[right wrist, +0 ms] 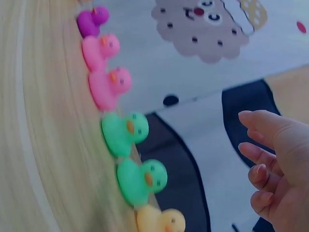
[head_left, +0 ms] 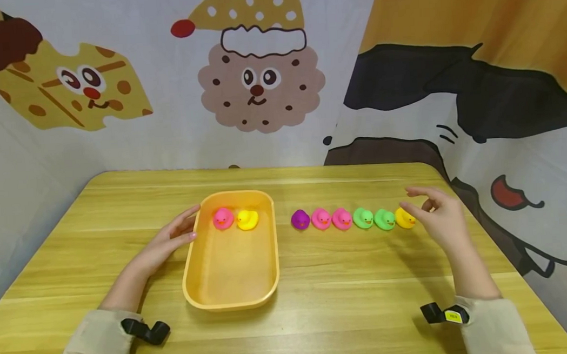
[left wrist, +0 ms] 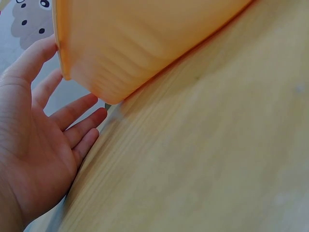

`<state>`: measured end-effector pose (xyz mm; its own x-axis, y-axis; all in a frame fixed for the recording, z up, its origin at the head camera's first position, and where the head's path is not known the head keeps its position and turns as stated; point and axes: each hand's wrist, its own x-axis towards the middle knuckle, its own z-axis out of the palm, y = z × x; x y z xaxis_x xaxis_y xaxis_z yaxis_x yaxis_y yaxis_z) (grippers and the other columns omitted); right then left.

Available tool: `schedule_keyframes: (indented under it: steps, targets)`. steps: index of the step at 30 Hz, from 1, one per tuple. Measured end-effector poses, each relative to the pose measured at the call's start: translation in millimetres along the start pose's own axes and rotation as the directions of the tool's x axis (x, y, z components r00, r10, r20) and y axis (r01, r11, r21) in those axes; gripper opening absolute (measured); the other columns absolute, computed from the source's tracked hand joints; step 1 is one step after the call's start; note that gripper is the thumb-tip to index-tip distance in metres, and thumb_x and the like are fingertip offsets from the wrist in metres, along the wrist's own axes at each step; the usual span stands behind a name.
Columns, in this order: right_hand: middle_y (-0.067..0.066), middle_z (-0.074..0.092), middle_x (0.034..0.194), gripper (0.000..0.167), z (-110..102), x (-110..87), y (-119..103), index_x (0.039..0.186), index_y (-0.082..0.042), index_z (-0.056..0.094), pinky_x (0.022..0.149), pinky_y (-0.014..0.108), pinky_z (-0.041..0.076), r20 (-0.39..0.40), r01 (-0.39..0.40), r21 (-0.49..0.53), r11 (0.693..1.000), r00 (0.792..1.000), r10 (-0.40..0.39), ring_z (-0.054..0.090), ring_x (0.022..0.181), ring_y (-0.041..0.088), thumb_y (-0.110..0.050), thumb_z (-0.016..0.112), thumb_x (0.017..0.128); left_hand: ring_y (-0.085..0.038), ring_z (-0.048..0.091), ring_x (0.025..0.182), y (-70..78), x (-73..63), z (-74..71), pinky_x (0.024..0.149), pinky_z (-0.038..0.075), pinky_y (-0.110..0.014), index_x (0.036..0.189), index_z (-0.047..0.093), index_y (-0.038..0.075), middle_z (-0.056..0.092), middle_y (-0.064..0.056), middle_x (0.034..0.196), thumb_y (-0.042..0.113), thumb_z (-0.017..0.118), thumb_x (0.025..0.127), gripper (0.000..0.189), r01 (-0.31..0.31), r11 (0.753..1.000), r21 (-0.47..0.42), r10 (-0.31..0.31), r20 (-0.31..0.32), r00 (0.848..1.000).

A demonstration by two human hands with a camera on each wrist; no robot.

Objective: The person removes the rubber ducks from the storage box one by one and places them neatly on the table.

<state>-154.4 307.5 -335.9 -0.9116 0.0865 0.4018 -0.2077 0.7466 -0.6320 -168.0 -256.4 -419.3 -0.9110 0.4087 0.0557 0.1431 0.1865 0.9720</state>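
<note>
My left hand (head_left: 172,239) rests at the left side of an orange plastic tub (head_left: 233,303); in the left wrist view its thumb touches the rim and the other fingers spread loosely by the wall. Inside the tub sit a pink rubber duck (head_left: 223,218) and a yellow rubber duck (head_left: 247,220). To the right, ducks stand in a row: a purple duck (head_left: 300,220), two pink ducks (right wrist: 110,88), two green ducks (right wrist: 141,181) and a yellow duck (head_left: 405,218) at the end. Over that last duck hovers my right hand (head_left: 439,216), holding nothing, its fingers loosely bent.
A wood-grain table (head_left: 340,309) carries everything. Behind it hangs a pale cloth (head_left: 164,146) printed with cartoon figures, which continues along both sides. Each sleeve has a black wrist camera (head_left: 147,331) strapped on near the cuff.
</note>
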Motion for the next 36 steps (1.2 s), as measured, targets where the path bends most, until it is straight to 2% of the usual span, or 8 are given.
schedule_keyframes:
  steps: [5, 13, 19, 25, 28, 33, 36]
  targets:
    - [0.005, 0.064, 0.099, 0.033, 10, -3.0, -20, 0.113, -0.006, 0.071, 0.043, 0.023, 0.032, -0.029, 0.081, 0.012, 0.997, 0.996, -0.080, 0.043, 0.059, 0.011, -0.022, 0.075, 0.085, -0.040, 0.026, 0.136, 0.2, 0.0, -0.2, 0.104, 0.021, -0.059, 0.154, 0.021, 0.015, 0.028, -0.024, 0.150, 0.014, 0.050, 0.100, 0.062, -0.001, 1.000, -0.001, 0.001, 0.000, 1.000]
    - [-0.001, 0.063, 0.089, 0.025, 32, -10.7, -47, 0.103, -0.006, 0.073, 0.050, 0.022, 0.031, -0.031, 0.180, 0.078, 0.981, 0.984, -0.178, 0.041, 0.060, 0.011, -0.009, 0.079, 0.080, -0.040, 0.026, 0.136, 0.9, -0.2, -0.8, 0.104, 0.020, -0.059, 0.154, 0.020, 0.014, 0.028, -0.024, 0.150, 0.014, 0.051, 0.100, 0.062, 0.005, 1.000, -0.001, -0.005, -0.005, 1.000]
    - [-0.004, 0.064, 0.089, 0.026, 50, -17.1, -66, 0.101, -0.009, 0.073, 0.051, 0.023, 0.032, 0.009, 0.220, 0.148, 0.964, 0.975, -0.224, 0.042, 0.060, 0.012, -0.007, 0.081, 0.076, -0.040, 0.027, 0.135, 1.6, -0.3, -0.7, 0.104, 0.021, -0.060, 0.154, 0.020, 0.014, 0.028, -0.024, 0.150, 0.014, 0.050, 0.100, 0.062, 0.001, 1.000, -0.004, -0.001, 0.006, 1.000]
    - [0.000, 0.065, 0.091, 0.027, 67, -19.9, -85, 0.102, -0.007, 0.073, 0.049, 0.024, 0.033, 0.068, 0.239, 0.240, 0.941, 0.963, -0.262, 0.042, 0.060, 0.014, -0.005, 0.081, 0.075, -0.040, 0.027, 0.135, 2.0, -0.2, -0.4, 0.104, 0.021, -0.059, 0.154, 0.020, 0.014, 0.028, -0.025, 0.150, 0.014, 0.050, 0.100, 0.062, -0.002, 1.000, -0.002, 0.002, 0.006, 1.000]
    - [0.001, 0.066, 0.092, 0.029, 76, -20.5, -94, 0.103, -0.006, 0.073, 0.050, 0.023, 0.035, 0.099, 0.241, 0.267, 0.933, 0.956, -0.275, 0.043, 0.060, 0.015, -0.003, 0.082, 0.075, -0.039, 0.028, 0.135, 2.0, -0.1, -0.7, 0.104, 0.027, -0.050, 0.154, 0.020, 0.014, 0.029, -0.024, 0.150, 0.014, 0.050, 0.100, 0.062, -0.002, 1.000, 0.005, 0.001, 0.004, 1.000]
    - [-0.002, 0.064, 0.093, 0.031, 87, -22.2, -109, 0.105, -0.007, 0.073, 0.050, 0.024, 0.036, 0.160, 0.213, 0.285, 0.935, 0.951, -0.265, 0.044, 0.060, 0.015, -0.012, 0.082, 0.076, -0.039, 0.028, 0.135, 2.0, -0.1, -1.1, 0.097, 0.035, -0.024, 0.154, 0.021, 0.014, 0.030, -0.024, 0.149, 0.014, 0.051, 0.100, 0.062, -0.003, 1.000, 0.006, 0.003, 0.002, 1.000]
    - [0.001, 0.064, 0.095, 0.033, 94, -22.1, -117, 0.107, -0.007, 0.072, 0.048, 0.024, 0.035, 0.185, 0.216, 0.291, 0.932, 0.943, -0.276, 0.043, 0.059, 0.015, -0.017, 0.082, 0.077, -0.039, 0.028, 0.134, 2.1, 0.1, -1.4, 0.094, 0.035, -0.019, 0.154, 0.021, 0.014, 0.029, -0.025, 0.149, 0.014, 0.051, 0.100, 0.062, -0.005, 1.000, -0.001, 0.005, 0.001, 1.000]
